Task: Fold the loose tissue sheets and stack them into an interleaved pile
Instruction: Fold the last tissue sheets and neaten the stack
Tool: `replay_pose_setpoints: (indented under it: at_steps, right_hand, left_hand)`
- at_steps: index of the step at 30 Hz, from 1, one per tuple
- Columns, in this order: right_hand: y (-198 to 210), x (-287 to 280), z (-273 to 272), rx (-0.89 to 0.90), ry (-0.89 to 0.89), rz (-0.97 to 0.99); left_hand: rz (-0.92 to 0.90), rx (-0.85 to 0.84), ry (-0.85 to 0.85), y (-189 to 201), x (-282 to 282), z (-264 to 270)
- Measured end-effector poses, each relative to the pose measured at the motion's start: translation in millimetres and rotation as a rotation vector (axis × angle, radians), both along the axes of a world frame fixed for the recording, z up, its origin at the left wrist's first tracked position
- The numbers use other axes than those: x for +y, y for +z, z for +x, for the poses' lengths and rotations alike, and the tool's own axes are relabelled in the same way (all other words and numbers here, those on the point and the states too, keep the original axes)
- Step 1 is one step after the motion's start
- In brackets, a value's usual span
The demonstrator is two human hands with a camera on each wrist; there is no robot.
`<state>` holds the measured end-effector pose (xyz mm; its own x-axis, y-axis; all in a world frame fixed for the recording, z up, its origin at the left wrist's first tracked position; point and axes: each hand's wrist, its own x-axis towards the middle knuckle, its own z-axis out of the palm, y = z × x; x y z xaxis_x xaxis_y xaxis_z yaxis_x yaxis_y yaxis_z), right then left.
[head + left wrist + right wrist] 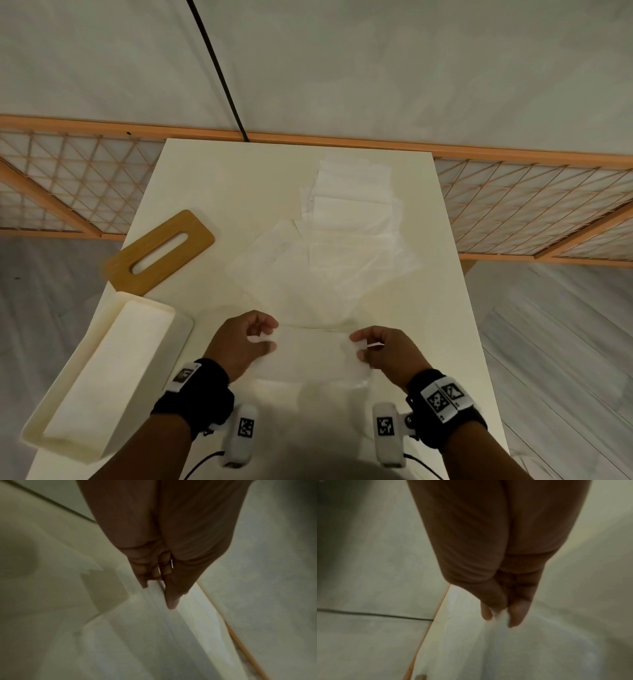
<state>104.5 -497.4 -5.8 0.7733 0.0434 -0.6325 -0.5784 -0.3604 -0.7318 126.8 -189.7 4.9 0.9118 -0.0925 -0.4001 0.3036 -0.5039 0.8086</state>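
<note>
Thin white tissue is held stretched between the two hands: the left hand [245,342] pinches one end of the sheet [313,353] between thumb and curled fingers, and the right hand [385,347] pinches the other end likewise, the hands being kept apart at the near end of the bench [191,178]. The sheet hangs just above the bench, over what seems to be another tissue lying flat. For a clean fold, the two pinched ends should be kept level and the sheet lightly taut, since so flimsy a sheet is likely to sag or crease if tension is lost; the corners ought to be matched before the crease is pressed.

Further out, loose sheets [329,270] are spread mid-bench, and overlapping folded tissues [352,202] lie beyond them. An open box [102,373] stands at the left edge, its wooden lid [161,253] just behind it. Neither appears to obstruct the fold.
</note>
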Motion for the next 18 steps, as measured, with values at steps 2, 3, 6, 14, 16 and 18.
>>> replay_pose_setpoints:
  at_steps: [2,3,6,14,16,18]
  right_hand:
    - [-4,5,-2,-0.043,0.061,-0.135]
    - [-5,6,-3,-0.068,0.076,-0.190]
    - [-11,11,-5,-0.146,0.104,-0.299]
    - [-21,11,-1,-0.178,0.074,-0.431]
    - [-20,10,12,-0.197,0.016,-0.453]
    - [-15,8,34,-0.210,-0.031,-0.466]
  left_hand:
    - [0.084,-0.027,-0.053,-6,-3,-4]
    - [0.106,-0.044,-0.065,-9,-4,-6]
    - [0.161,-0.109,-0.094,-17,-8,-11]
    - [0.401,-0.228,-0.314,-35,-8,-15]
    - [0.516,-0.250,-0.373,-35,-10,-14]
    - [0.603,-0.241,-0.456,-35,-13,-12]
